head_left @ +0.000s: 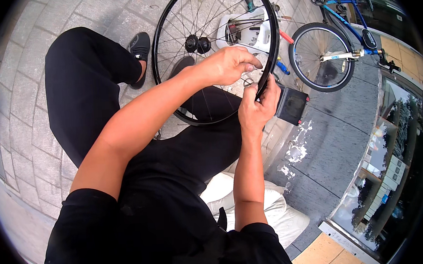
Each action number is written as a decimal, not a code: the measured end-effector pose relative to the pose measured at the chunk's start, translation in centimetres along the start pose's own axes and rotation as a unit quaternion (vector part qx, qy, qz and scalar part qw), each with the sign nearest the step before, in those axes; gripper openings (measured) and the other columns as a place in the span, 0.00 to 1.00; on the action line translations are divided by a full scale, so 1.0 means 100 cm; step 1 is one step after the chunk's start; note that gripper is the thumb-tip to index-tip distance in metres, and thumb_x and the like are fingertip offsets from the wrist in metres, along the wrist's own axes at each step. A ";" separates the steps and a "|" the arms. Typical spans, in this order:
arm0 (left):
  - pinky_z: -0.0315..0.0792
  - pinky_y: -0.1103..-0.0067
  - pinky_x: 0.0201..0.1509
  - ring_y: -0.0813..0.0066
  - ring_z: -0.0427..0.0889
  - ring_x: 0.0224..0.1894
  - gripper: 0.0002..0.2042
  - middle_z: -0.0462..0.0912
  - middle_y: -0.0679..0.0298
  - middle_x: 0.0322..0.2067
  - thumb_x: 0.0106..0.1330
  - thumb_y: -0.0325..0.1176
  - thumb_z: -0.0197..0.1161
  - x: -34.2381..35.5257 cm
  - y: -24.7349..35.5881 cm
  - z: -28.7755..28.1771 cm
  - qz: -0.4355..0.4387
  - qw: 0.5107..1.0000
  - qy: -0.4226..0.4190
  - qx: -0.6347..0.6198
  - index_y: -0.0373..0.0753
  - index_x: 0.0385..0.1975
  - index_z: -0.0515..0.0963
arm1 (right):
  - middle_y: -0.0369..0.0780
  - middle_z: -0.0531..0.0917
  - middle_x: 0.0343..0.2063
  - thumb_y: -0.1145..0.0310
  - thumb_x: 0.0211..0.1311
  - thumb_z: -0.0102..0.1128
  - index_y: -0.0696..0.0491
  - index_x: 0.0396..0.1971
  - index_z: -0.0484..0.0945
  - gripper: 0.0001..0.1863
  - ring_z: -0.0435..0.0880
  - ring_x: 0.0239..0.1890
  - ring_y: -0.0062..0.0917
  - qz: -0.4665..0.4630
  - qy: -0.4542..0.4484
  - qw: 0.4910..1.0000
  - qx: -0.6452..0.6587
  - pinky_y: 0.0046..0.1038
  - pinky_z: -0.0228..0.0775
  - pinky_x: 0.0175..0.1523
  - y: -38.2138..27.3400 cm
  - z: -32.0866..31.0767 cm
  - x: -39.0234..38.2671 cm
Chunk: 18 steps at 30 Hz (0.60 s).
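Observation:
A bicycle wheel with a black rim (274, 34), thin spokes and a black hub (197, 44) stands tilted over my legs. My left hand (227, 65) reaches across the spokes to the inner side of the rim. Its thumb and fingers are pinched together around something too small to make out. My right hand (259, 105) grips the rim a little nearer to me, with thumb and fingers on both sides of it.
Behind the wheel lies a white tool tray (222, 33) with several tools. Nearby are a dark-green-handled tool (248, 0), a red handle (286, 37), a blue handle (282, 67) and a black box (293, 106). A blue bicycle (337, 18) stands right, by a glass front (392, 155).

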<state>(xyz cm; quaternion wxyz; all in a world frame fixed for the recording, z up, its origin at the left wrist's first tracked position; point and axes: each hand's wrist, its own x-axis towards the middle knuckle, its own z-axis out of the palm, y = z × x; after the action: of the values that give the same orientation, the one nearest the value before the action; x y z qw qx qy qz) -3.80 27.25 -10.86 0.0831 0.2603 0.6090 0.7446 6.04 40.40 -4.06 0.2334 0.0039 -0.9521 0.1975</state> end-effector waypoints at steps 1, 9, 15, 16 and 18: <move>0.78 0.69 0.56 0.61 0.86 0.49 0.10 0.86 0.57 0.42 0.73 0.26 0.62 0.001 0.004 0.001 -0.012 1.000 -0.004 -0.001 0.36 0.49 0.87 | 0.51 0.81 0.47 0.84 0.58 0.61 0.64 0.60 0.76 0.27 0.84 0.44 0.40 -0.007 0.002 1.000 -0.004 0.37 0.78 0.50 -0.001 0.001 0.001; 0.77 0.68 0.53 0.60 0.84 0.46 0.09 0.83 0.57 0.39 0.72 0.22 0.60 0.002 0.001 0.007 0.015 0.999 0.028 -0.022 0.35 0.47 0.85 | 0.50 0.80 0.47 0.85 0.58 0.60 0.63 0.62 0.76 0.28 0.84 0.41 0.36 -0.017 0.008 1.000 0.015 0.33 0.80 0.44 -0.005 0.005 0.004; 0.77 0.67 0.54 0.56 0.85 0.48 0.09 0.84 0.55 0.40 0.73 0.25 0.60 0.001 0.003 0.007 0.006 0.999 0.023 -0.031 0.36 0.46 0.85 | 0.50 0.81 0.47 0.84 0.59 0.62 0.61 0.62 0.77 0.28 0.85 0.42 0.36 -0.011 -0.003 1.000 -0.003 0.33 0.80 0.45 -0.008 0.001 0.005; 0.77 0.67 0.54 0.56 0.85 0.48 0.09 0.84 0.56 0.40 0.73 0.25 0.60 0.001 0.003 0.007 0.008 0.999 0.020 -0.029 0.36 0.47 0.85 | 0.50 0.81 0.48 0.84 0.59 0.62 0.61 0.61 0.77 0.27 0.85 0.42 0.36 -0.009 -0.004 1.000 -0.004 0.33 0.80 0.45 -0.009 0.000 0.005; 0.77 0.67 0.54 0.56 0.85 0.48 0.09 0.84 0.56 0.41 0.73 0.25 0.60 0.001 0.003 0.006 0.011 0.999 0.020 -0.027 0.36 0.47 0.85 | 0.50 0.81 0.48 0.84 0.59 0.62 0.61 0.61 0.77 0.27 0.85 0.43 0.36 -0.004 -0.006 1.000 -0.005 0.34 0.80 0.46 -0.009 0.000 0.005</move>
<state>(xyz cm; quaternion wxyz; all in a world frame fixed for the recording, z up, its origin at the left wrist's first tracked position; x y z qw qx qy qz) -3.53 27.78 -10.43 0.0700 0.2498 0.5872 0.7668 5.66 39.63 -3.45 0.2285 0.0079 -0.9544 0.1921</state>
